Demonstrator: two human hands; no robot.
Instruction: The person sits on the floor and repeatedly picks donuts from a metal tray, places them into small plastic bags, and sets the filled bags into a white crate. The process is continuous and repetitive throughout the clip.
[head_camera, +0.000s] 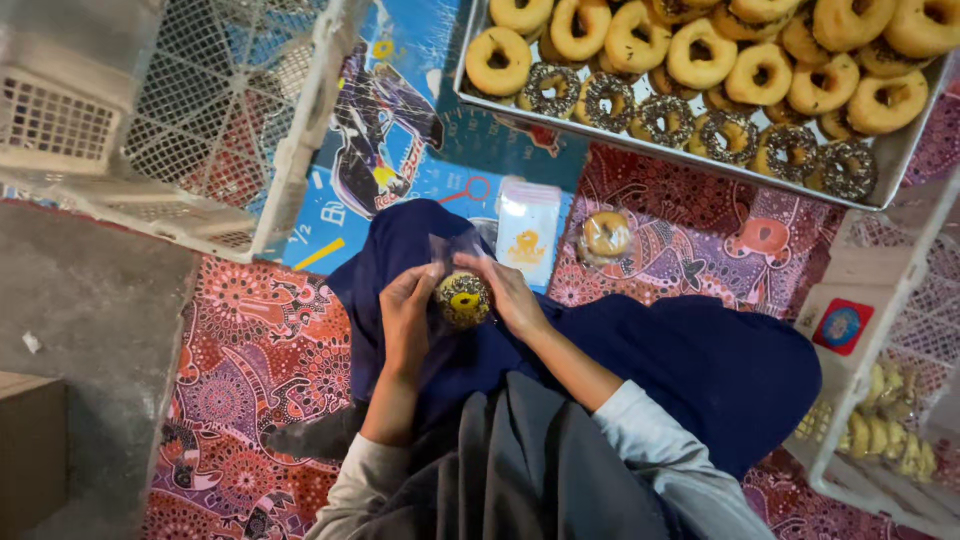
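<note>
The sprinkle-topped doughnut (464, 299) sits directly between both hands, above the lap, held over the dark blue cloth (690, 365) that covers the person's legs. It is round, so it has no long axis to speak of; its topped face is turned up toward the camera. A clear plastic bag (447, 250) rises from its far side, and the doughnut appears to be at or inside the bag's mouth, though the film is too faint to confirm how far in.

The left hand (408, 310) is curled against the doughnut's left side, fingers closed on the bag edge. The right hand (505, 290) comes in from the right, fingertips pinching the bag at the upper rim of the doughnut. Both hands are in contact; neither is nearer than the other.

Just beyond the hands, on the patterned red mat (250, 350), lies a stack of small empty bags (527, 232) with a yellow print, and beside it to the right a bagged plain doughnut (605, 236). Farther out stands the metal tray (905, 150), loaded with plain and sprinkled doughnuts. A white plastic crate (200, 130) stands at far left; another crate (880, 400) at right holds pale yellow items. Nothing lies between the hands and the bag stack.
</note>
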